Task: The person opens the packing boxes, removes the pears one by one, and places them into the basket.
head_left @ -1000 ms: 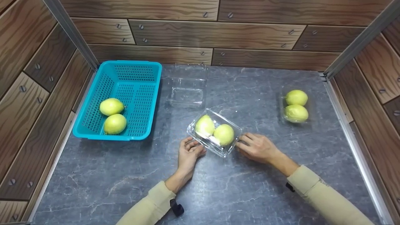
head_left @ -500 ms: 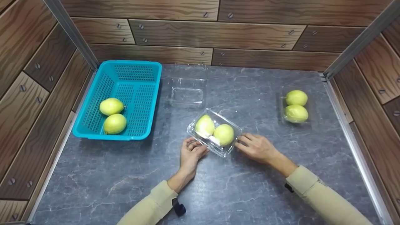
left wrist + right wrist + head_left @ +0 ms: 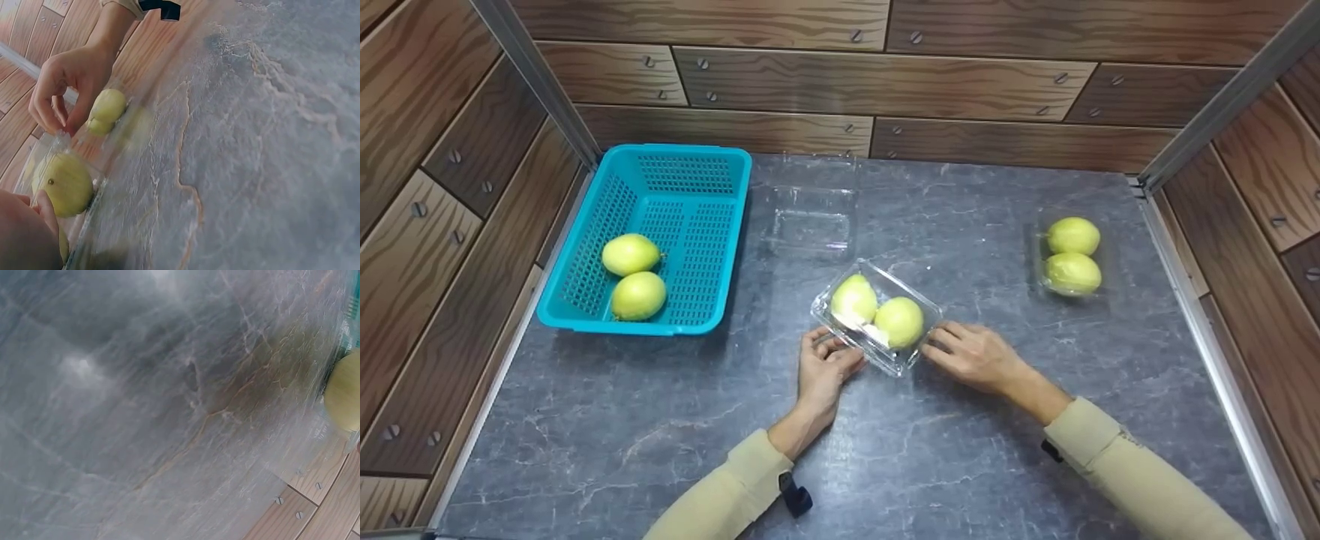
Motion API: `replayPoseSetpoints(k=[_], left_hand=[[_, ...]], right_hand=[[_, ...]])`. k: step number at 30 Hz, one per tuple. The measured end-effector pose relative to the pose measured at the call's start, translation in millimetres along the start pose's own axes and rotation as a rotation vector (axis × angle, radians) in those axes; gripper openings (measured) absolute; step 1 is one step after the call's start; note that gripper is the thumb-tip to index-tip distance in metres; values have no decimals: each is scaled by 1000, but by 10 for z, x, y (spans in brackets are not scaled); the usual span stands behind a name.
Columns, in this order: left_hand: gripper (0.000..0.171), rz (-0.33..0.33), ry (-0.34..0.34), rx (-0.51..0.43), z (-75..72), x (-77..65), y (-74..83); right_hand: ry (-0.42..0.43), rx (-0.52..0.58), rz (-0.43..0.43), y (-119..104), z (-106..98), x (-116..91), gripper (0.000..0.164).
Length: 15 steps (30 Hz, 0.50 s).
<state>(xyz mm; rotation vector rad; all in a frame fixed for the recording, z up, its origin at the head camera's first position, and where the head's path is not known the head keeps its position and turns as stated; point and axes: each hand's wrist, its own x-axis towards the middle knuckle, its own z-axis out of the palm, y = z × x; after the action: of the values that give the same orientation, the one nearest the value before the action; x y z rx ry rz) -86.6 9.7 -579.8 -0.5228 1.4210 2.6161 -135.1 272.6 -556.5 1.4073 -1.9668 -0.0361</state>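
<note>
A clear plastic clamshell container (image 3: 911, 289) sits askew mid-table in the head view, its lid down over two yellow-green, pear-like fruits (image 3: 899, 322). At its front left edge, my left hand (image 3: 819, 379) holds the rim between thumb and fingers. My right hand (image 3: 976, 356) pinches the right corner; the left wrist view shows this right hand (image 3: 73, 84) with thumb and finger meeting at the plastic edge. In that view my left thumb (image 3: 48, 214) lies against the container beside a fruit (image 3: 64, 183). The right wrist view catches only part of a fruit (image 3: 344, 391) at its edge.
A turquoise basket (image 3: 720, 292) at the left holds two similar fruits (image 3: 637, 296). Behind the hands stands an open, empty clear container (image 3: 810, 225). Another clear container with two fruits (image 3: 1073, 274) is at the right. Wood-patterned walls (image 3: 780, 82) enclose the table.
My left hand has slid slightly right along the container's front edge. My right hand has shifted a little left at its corner. The container stays almost in place.
</note>
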Motion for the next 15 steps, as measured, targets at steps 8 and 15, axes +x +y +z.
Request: replayPoseSetpoints(k=[8, 15], left_hand=[[71, 10, 51, 32, 81, -6, -17], [70, 20, 70, 30, 126, 4, -39]], right_hand=[[-7, 6, -4, -14, 2, 0, 28], [51, 5, -60, -15, 32, 33, 28]])
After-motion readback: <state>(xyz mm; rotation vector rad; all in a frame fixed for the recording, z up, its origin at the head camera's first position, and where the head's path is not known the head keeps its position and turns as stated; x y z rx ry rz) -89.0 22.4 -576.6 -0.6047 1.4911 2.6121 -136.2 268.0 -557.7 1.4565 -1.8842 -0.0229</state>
